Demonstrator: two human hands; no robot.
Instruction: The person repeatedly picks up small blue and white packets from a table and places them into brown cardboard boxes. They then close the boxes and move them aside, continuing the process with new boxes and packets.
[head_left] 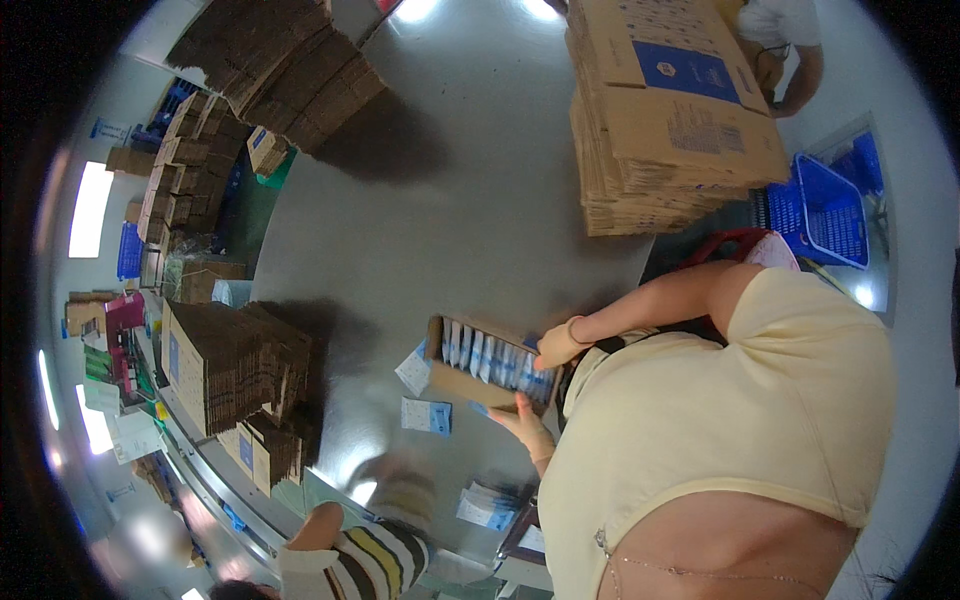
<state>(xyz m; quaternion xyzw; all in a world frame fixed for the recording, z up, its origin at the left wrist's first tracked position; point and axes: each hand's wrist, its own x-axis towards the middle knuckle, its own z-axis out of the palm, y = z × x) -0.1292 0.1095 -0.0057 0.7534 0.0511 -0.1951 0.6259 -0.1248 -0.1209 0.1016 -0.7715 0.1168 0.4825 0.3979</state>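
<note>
An open cardboard carton (460, 378) stands on the grey tabletop (470, 200). A row of white and blue flat packets (487, 357) is lined up on edge inside it. My left hand (527, 428) grips the carton's lower side, its thumb up by the rim. Something blue pokes out beside those fingers, too little of it to name. At the carton's upper right corner my right hand (562, 344) is bent round the edge, its fingertips against the last packets. Two flat white and blue pieces lie beside the carton, one a packet (427, 415), the other a printed sheet (412, 371).
Flattened cartons rise in a tall stack (680, 130) at the upper right, with further stacks (235, 365) at the left. A co-worker's striped sleeve (375, 560) is at the bottom, near a small pile of packets (487, 507). Blue plastic baskets (820, 215) stand off to the right.
</note>
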